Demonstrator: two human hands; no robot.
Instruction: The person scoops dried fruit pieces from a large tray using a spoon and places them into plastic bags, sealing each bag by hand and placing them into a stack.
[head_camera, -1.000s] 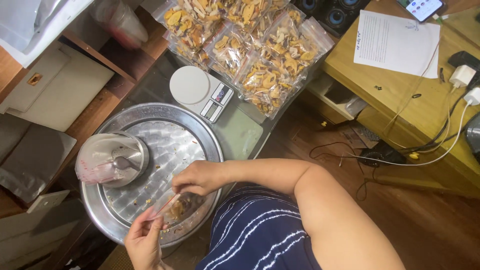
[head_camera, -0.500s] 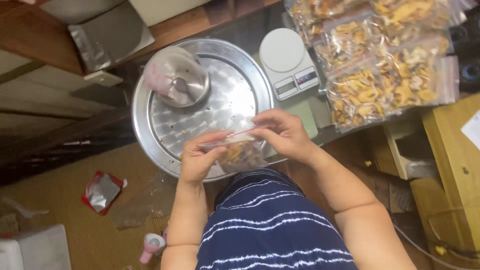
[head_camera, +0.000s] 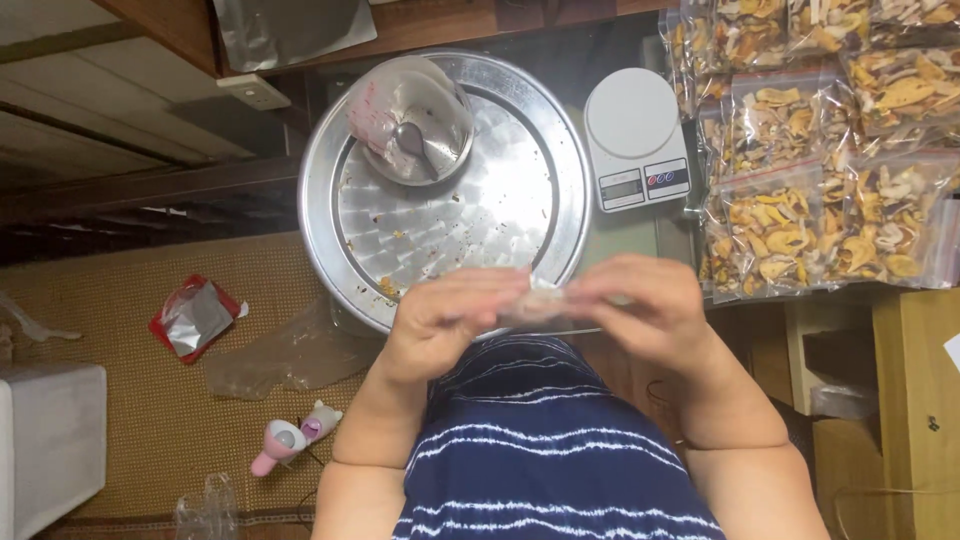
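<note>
Small clear bag (head_camera: 540, 300) — pinched between both hands' fingers (head_camera: 480, 295).

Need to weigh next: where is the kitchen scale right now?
In the head view, the white kitchen scale sits right of the round metal tray, left of the bagged dried fruit.

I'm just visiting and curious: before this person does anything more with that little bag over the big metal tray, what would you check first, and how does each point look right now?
1. Both hands on the small clear bag: ok, the left hand and right hand pinch it between them.
2. Bag sealed: cannot tell, it is blurred.
3. Bag over the round metal tray: ok, at its near rim.
4. Kitchen scale platform bare: ok.
5. Metal bowl upright: not ok, it leans on the tray with a spoon inside.
6. Filled bags of dried slices apart from the hands: ok.
</note>
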